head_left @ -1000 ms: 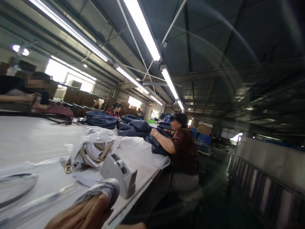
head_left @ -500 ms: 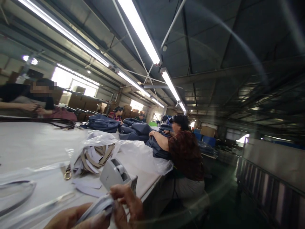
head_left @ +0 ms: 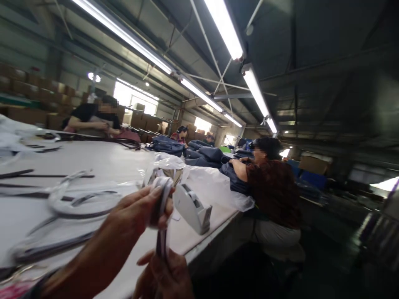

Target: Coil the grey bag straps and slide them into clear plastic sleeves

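Note:
My left hand (head_left: 132, 214) reaches in from the lower left, its fingers closed around the looped upper part of a dark strap (head_left: 162, 244) with white wrapping. The strap hangs down from there to my right hand (head_left: 170, 274), whose fingers are closed on its lower length; the strap's end is hidden in the palm. Both hands are above the near edge of the table. Just beyond them stands a grey tape dispenser (head_left: 190, 207). Behind the left hand, partly hidden, lies a clear plastic bag (head_left: 170, 160) with beige and white strips.
More wrapped straps (head_left: 79, 209) lie curled on the white table (head_left: 124, 160) at left. Dark blue fabric goods (head_left: 205, 155) are piled farther along. A co-worker (head_left: 274, 187) bends over them at right; another person (head_left: 93, 116) works across the table. Dark floor lies right.
The view has swung left. My left hand has risen with the strap, and my right hand has moved below it; the strap now hangs between them. Before, both hands were close together on it.

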`<state>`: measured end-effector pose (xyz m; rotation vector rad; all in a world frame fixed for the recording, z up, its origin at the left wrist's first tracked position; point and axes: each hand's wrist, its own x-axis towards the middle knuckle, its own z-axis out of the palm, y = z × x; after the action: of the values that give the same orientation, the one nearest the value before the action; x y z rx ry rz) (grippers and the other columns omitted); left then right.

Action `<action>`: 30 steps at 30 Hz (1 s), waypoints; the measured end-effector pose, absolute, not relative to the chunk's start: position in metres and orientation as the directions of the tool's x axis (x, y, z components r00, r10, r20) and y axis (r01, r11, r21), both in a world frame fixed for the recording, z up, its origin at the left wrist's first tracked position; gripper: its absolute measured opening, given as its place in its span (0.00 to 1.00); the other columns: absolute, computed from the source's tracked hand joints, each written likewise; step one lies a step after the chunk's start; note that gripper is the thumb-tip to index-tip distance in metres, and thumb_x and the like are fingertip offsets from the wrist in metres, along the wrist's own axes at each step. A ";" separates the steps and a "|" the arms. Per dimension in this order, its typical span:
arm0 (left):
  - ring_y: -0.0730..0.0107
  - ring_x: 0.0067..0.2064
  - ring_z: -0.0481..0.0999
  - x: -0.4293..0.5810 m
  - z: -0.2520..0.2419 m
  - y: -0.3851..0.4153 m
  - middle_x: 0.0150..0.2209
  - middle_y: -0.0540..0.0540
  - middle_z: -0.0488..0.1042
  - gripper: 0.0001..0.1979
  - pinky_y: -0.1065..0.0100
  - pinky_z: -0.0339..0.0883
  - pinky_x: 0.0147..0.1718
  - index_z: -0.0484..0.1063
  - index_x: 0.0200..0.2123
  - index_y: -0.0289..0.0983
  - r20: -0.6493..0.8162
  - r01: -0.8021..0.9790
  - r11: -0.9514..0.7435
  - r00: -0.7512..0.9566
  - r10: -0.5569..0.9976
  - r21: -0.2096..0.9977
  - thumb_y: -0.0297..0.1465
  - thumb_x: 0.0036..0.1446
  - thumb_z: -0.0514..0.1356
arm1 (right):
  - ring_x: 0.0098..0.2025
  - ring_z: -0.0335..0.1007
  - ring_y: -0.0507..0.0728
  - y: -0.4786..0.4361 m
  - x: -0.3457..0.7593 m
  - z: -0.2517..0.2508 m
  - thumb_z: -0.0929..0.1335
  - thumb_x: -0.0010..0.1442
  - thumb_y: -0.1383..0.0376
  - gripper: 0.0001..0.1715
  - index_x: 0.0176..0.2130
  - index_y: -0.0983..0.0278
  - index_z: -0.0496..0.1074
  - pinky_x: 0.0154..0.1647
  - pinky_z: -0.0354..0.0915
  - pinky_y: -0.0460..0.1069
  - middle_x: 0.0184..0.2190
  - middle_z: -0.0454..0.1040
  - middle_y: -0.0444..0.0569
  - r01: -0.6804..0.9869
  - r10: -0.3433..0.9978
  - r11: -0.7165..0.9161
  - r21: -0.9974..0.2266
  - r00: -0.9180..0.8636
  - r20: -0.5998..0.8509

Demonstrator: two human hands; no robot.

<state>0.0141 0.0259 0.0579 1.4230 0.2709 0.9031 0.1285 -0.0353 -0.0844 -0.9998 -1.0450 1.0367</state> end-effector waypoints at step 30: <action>0.76 0.17 0.60 0.007 0.010 0.059 0.18 0.53 0.66 0.20 0.74 0.54 0.17 0.70 0.26 0.36 -0.124 0.191 -0.222 0.951 0.283 0.956 0.48 0.55 0.64 | 0.48 0.69 0.59 -0.076 0.199 0.009 0.59 0.75 0.62 0.16 0.48 0.62 0.73 0.52 0.62 0.53 0.43 0.74 0.51 0.900 0.905 0.282 -0.333 -0.134 0.403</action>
<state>0.0066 0.0593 0.0098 1.8062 0.3513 0.0881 0.1988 -0.0757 0.0093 -1.6134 -2.0273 0.0137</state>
